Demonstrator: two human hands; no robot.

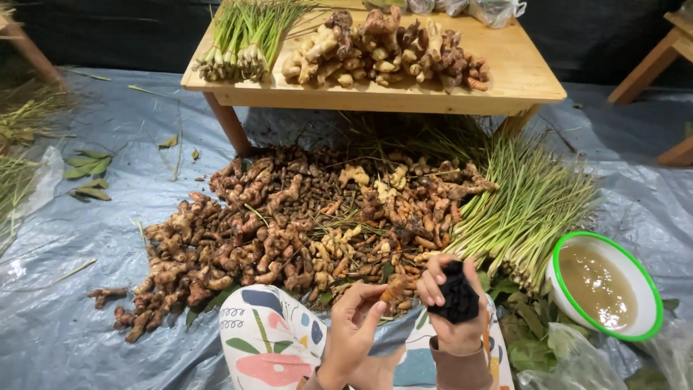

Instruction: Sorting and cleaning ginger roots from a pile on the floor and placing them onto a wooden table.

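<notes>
My left hand pinches a small orange-brown turmeric root at its fingertips, just above my patterned knee. Beside it, my right hand grips a black scrubbing pad, held close to the right of the root. Directly ahead on the grey plastic sheet lies a big heap of muddy ginger and turmeric roots. A pile of lemongrass stalks lies to the right of the heap.
A white bowl with a green rim, holding murky water, sits at the right. A low wooden table stands behind, bearing cleaned roots and a lemongrass bundle. Loose green leaves lie at the left.
</notes>
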